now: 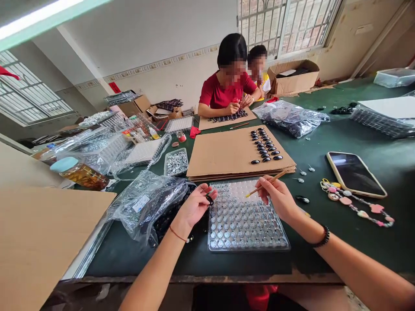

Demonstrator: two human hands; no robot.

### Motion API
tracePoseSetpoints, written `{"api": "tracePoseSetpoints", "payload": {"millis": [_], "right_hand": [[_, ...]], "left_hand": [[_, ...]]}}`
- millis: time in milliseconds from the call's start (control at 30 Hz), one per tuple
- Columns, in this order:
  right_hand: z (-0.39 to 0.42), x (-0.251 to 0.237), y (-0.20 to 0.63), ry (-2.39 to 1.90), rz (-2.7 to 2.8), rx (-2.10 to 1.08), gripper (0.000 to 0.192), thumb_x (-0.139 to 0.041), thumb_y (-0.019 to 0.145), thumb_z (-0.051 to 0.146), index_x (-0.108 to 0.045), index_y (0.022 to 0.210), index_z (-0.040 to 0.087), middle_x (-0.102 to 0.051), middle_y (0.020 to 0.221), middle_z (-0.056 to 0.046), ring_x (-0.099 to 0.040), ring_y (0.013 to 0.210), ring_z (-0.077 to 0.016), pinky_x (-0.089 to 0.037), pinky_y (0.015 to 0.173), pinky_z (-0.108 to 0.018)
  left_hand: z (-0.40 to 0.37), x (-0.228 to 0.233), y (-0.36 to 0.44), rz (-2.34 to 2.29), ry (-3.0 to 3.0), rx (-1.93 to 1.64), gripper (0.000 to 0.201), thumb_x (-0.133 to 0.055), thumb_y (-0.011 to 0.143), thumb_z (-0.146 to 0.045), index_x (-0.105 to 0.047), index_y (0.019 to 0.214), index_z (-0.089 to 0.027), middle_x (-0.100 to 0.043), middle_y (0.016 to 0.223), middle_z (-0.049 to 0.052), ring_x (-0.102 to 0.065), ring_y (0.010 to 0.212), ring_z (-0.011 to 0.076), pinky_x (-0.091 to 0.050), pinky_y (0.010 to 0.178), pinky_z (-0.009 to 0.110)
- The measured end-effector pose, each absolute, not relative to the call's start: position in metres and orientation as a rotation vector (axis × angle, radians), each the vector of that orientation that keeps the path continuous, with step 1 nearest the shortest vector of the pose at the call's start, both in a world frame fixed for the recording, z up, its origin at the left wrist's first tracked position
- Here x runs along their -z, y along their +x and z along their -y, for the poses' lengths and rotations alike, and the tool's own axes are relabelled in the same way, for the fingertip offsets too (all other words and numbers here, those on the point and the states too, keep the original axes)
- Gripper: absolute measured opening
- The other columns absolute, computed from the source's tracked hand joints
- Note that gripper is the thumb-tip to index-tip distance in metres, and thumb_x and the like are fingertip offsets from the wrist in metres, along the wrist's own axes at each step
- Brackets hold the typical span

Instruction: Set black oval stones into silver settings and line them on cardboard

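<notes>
My left hand (194, 205) pinches a small black oval bead (210, 199) at the left edge of a clear blister tray (246, 242) filled with several round metal caps. My right hand (279, 196) holds a thin wooden stick (266, 183) whose tip points down at the tray's upper middle. A plastic bag (145, 203) with black beads lies just left of my left hand. Beyond the tray lies a cardboard sheet (223, 153) with several finished black beads (264, 147) in rows.
A phone (355, 173) and a beaded strap (353, 203) lie to the right. A small tray of metal pieces (177, 162), a jar (79, 172) and plastic bags stand at the left. Two people sit across the green table (356, 138), working over another cardboard sheet (227, 121).
</notes>
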State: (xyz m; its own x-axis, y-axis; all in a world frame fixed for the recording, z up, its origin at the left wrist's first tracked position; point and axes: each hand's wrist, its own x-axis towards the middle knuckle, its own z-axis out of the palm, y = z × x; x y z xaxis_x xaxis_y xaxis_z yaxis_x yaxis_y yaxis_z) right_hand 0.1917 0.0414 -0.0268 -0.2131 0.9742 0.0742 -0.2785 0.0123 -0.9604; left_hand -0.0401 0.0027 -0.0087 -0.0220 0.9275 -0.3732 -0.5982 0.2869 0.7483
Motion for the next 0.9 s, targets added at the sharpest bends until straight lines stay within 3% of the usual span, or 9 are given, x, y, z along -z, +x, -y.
{"api": "tracePoseSetpoints", "payload": {"millis": [133, 367, 467, 567, 700, 900], "right_hand": [[-0.043, 0.027, 0.193, -0.85, 1.185, -1.443, 0.028, -0.051, 0.079, 0.04, -0.054, 0.067, 0.015, -0.048, 0.05, 0.004, -0.04, 0.037, -0.0045, -0.029, 0.033, -0.016], [-0.044, 0.027, 0.192, -0.904, 1.309, -1.375, 0.03, -0.046, 0.082, 0.041, -0.051, 0.069, 0.015, -0.047, 0.05, 0.004, -0.039, 0.035, -0.0047, -0.029, 0.034, -0.017], [-0.041, 0.028, 0.192, -0.969, 1.537, -1.221, 0.031, -0.041, 0.084, 0.04, -0.05, 0.069, 0.015, -0.047, 0.053, 0.003, -0.04, 0.038, -0.006, -0.03, 0.038, -0.019], [-0.036, 0.029, 0.192, -1.042, 1.854, -0.89, 0.033, -0.037, 0.087, 0.036, -0.046, 0.061, 0.016, -0.045, 0.054, 0.002, -0.042, 0.045, -0.0084, -0.031, 0.046, -0.021], [-0.033, 0.031, 0.191, -1.121, 2.114, -0.592, 0.035, -0.036, 0.087, 0.032, -0.039, 0.056, 0.018, -0.046, 0.055, 0.001, -0.041, 0.049, -0.0099, -0.029, 0.051, -0.023], [-0.034, 0.029, 0.191, -1.071, 2.055, -0.532, 0.033, -0.034, 0.087, 0.029, -0.039, 0.057, 0.018, -0.046, 0.055, 0.001, -0.042, 0.049, -0.0097, -0.028, 0.05, -0.022]], "left_hand": [[-0.003, 0.013, -0.036, -0.964, 0.589, -1.231, 0.043, -0.045, 0.049, 0.018, -0.057, 0.074, -0.016, -0.062, 0.081, -0.002, -0.06, 0.088, 0.0139, -0.044, 0.083, 0.024], [-0.004, 0.009, -0.034, -1.06, 0.699, -1.184, 0.036, -0.056, 0.068, -0.002, -0.057, 0.101, -0.017, -0.06, 0.104, 0.006, -0.059, 0.091, 0.0147, -0.048, 0.079, 0.024], [-0.003, 0.006, -0.033, -1.104, 0.737, -1.145, 0.033, -0.057, 0.071, -0.009, -0.055, 0.103, -0.018, -0.061, 0.099, 0.006, -0.06, 0.067, 0.0081, -0.047, 0.053, 0.015], [-0.001, 0.006, -0.032, -1.096, 0.766, -1.131, 0.021, -0.056, 0.072, -0.015, -0.053, 0.093, -0.018, -0.063, 0.088, 0.004, -0.048, 0.044, 0.0012, -0.031, 0.035, 0.01], [0.001, 0.005, -0.03, -1.148, 0.805, -1.166, 0.025, -0.053, 0.072, -0.019, -0.049, 0.097, -0.021, -0.062, 0.077, 0.001, -0.04, 0.039, 0.0006, -0.024, 0.033, 0.01], [0.001, 0.001, -0.026, -1.346, 1.061, -1.078, 0.02, -0.052, 0.075, -0.032, -0.051, 0.091, -0.019, -0.061, 0.068, 0.0, -0.041, 0.039, 0.0034, -0.02, 0.032, 0.012]]}}
